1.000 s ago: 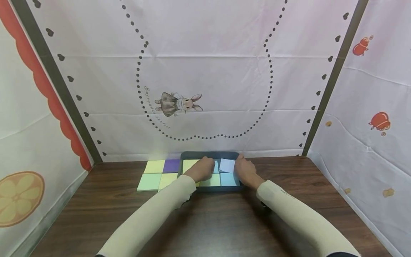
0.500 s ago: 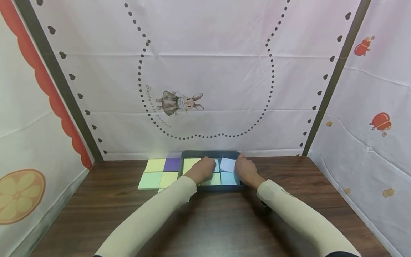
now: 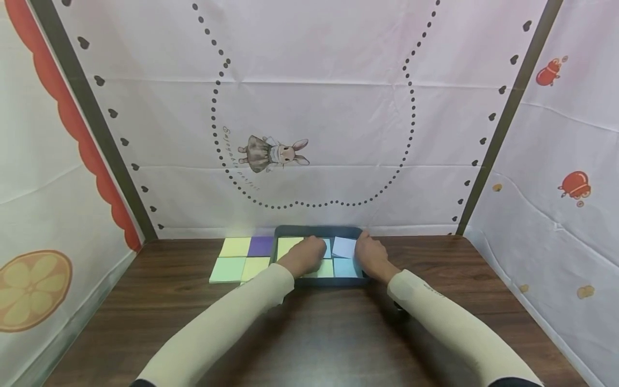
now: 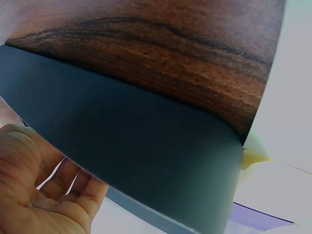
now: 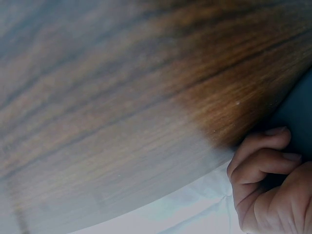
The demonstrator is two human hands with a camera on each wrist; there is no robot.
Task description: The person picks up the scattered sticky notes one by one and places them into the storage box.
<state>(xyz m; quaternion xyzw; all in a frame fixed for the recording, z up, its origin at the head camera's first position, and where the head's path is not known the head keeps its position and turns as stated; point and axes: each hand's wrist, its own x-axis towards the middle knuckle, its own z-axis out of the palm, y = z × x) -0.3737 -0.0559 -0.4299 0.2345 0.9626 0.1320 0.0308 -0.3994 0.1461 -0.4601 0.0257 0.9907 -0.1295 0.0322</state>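
Observation:
A dark blue-grey tray (image 3: 316, 230) sits at the back of the table, with square sticky note pads inside. Over its middle is my left hand (image 3: 306, 255), fingers bent down among the pads beside a blue pad (image 3: 328, 248); the fingertips are hidden, as is anything they might pinch. My right hand (image 3: 371, 256) grips the tray's right wall, its fingers curled against the outside in the right wrist view. Close to it lie a tilted pale blue pad (image 3: 344, 247) and a light blue pad (image 3: 347, 267). A pale green pad (image 3: 325, 268) shows below the left hand.
Left of the tray, more note pads lie on the wooden table (image 3: 329, 333): a yellow pad (image 3: 235, 246), a purple pad (image 3: 260, 246), a green pad (image 3: 227, 270) and another yellow one. A printed cloth (image 3: 338, 118) hangs directly behind the tray.
The head view shifts slightly. Both hands stay in place at the tray, and the pads show no clear movement.

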